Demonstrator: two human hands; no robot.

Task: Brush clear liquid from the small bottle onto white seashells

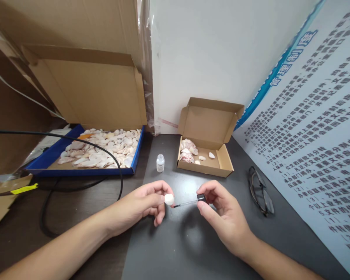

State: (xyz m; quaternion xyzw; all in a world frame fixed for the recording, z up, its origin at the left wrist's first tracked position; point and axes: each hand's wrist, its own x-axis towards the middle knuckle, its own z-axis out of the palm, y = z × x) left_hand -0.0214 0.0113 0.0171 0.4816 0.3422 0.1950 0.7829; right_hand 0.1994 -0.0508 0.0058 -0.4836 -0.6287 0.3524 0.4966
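My left hand point(150, 202) pinches a small white seashell point(169, 199) between thumb and fingers above the dark mat. In my right hand point(221, 214) is a brush cap point(201, 198), black with a thin clear stem that points left. The stem's dark tip lies right beside the lower edge of the shell; I cannot tell whether they touch. Behind my hands a small clear glass bottle point(160, 163) with a white label stands upright without its cap.
A blue-sided box point(126, 171) full of pale shells stands open at the left back. Right of the bottle, an open cardboard box point(204, 171) holds several shells. Eyeglasses point(261, 190) lie at the right. A black cable point(121, 179) loops across the left side.
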